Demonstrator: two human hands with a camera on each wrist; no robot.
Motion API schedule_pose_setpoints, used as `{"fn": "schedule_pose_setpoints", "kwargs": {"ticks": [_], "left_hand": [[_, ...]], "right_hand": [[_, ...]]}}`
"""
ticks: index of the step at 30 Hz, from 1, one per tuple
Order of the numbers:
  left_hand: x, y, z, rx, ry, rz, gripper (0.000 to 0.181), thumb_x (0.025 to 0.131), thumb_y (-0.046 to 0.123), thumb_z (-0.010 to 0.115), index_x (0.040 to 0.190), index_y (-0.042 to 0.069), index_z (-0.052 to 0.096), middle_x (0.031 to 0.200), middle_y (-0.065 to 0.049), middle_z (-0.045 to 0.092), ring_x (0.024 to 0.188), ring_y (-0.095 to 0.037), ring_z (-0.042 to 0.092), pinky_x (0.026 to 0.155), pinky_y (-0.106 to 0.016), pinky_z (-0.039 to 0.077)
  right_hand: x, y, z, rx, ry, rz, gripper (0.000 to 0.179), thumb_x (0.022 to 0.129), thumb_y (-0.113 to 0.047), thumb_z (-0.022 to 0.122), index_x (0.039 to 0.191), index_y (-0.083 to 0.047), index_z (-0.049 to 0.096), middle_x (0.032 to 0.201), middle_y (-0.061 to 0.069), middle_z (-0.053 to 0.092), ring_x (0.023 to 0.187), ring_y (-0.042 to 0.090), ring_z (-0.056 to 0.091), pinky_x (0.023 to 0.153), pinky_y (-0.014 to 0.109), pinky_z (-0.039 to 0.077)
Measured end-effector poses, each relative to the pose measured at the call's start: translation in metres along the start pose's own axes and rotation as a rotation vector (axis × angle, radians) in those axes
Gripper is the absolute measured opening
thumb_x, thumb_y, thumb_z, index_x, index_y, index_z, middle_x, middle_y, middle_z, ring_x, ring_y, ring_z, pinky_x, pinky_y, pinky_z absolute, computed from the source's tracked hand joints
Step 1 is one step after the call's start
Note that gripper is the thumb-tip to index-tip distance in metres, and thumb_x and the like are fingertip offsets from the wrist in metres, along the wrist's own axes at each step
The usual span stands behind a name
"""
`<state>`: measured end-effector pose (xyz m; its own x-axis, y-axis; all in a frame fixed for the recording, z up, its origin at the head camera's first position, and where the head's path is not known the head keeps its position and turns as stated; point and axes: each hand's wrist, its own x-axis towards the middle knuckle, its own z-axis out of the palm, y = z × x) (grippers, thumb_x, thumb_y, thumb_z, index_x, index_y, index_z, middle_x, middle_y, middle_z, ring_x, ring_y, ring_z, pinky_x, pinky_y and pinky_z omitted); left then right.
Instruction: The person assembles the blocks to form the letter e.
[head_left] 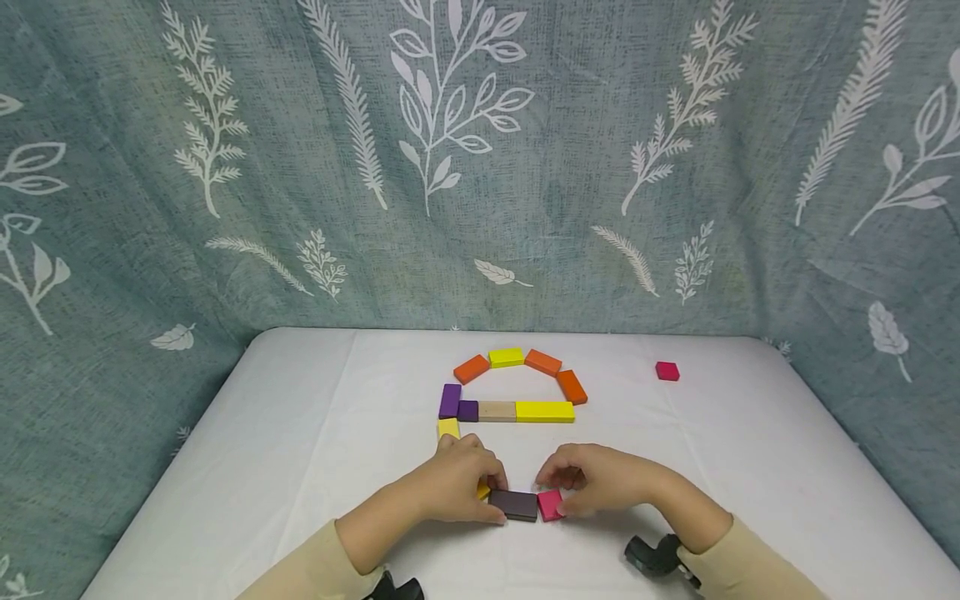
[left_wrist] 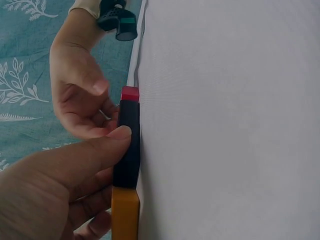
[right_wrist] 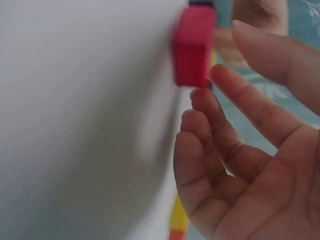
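In the head view my left hand (head_left: pixel 459 483) pinches a dark grey block (head_left: pixel 514 506), thumb on its near side and fingers behind. A red block (head_left: pixel 550 505) abuts the dark block's right end. Beside it my right hand (head_left: pixel 600 477) has loosely bent fingers; in the right wrist view its thumb is apart from the red block (right_wrist: pixel 194 47), with the index fingertip close to the edge. An orange-yellow block (left_wrist: pixel 125 212) meets the dark block's other end, partly hidden by the left hand in the head view. A yellow block (head_left: pixel 447 427) lies just beyond that hand.
Farther back, purple blocks (head_left: pixel 450 402), orange blocks (head_left: pixel 572 387) and a yellow block (head_left: pixel 506 357) form an arch over a row with a tan block (head_left: pixel 497 412) and a long yellow block (head_left: pixel 545 412). A lone red block (head_left: pixel 667 371) lies at the white table's (head_left: pixel 750 417) far right.
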<state>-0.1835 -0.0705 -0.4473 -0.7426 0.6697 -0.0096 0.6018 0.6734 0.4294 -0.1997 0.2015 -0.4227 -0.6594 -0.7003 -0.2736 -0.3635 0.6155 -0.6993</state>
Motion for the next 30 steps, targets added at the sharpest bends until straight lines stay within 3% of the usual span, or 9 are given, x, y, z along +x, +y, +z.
{"fn": "schedule_pose_setpoints", "kwargs": {"ticks": [7,14,21,30], "left_hand": [[0.000,-0.003,0.001,-0.004,0.009,0.001,0.022,0.076,0.046,0.086,0.086,0.033,0.071,0.076,0.022,0.055,0.087,-0.003,0.042,0.079,-0.034,0.026],[0.000,-0.003,0.002,-0.009,0.011,-0.003,0.023,0.075,0.047,0.086,0.087,0.034,0.071,0.077,0.023,0.056,0.088,-0.003,0.043,0.080,-0.035,0.027],[0.000,-0.004,0.004,-0.008,-0.002,-0.016,0.022,0.076,0.047,0.085,0.087,0.035,0.071,0.077,0.023,0.056,0.088,-0.003,0.043,0.080,-0.034,0.027],[0.000,-0.003,0.003,-0.012,0.003,-0.013,0.022,0.076,0.047,0.086,0.087,0.035,0.071,0.078,0.023,0.056,0.088,-0.003,0.043,0.080,-0.035,0.027]], "right_hand": [[-0.020,0.006,-0.046,-0.031,0.184,-0.011,0.030,0.093,-0.023,0.072,0.119,-0.009,0.068,0.111,0.006,0.065,0.098,0.021,0.056,0.085,0.031,0.051],[-0.035,0.044,-0.091,-0.156,0.412,0.110,0.031,0.094,-0.023,0.072,0.120,-0.006,0.069,0.115,0.010,0.066,0.099,0.023,0.059,0.082,0.038,0.052],[-0.027,0.094,-0.114,-0.174,0.499,0.229,0.040,0.096,-0.022,0.069,0.127,0.001,0.064,0.127,0.025,0.060,0.113,0.042,0.056,0.091,0.056,0.047],[-0.024,0.138,-0.137,-0.148,0.550,0.322,0.046,0.095,-0.015,0.067,0.135,0.005,0.056,0.137,0.032,0.049,0.123,0.051,0.045,0.095,0.063,0.041]]}}
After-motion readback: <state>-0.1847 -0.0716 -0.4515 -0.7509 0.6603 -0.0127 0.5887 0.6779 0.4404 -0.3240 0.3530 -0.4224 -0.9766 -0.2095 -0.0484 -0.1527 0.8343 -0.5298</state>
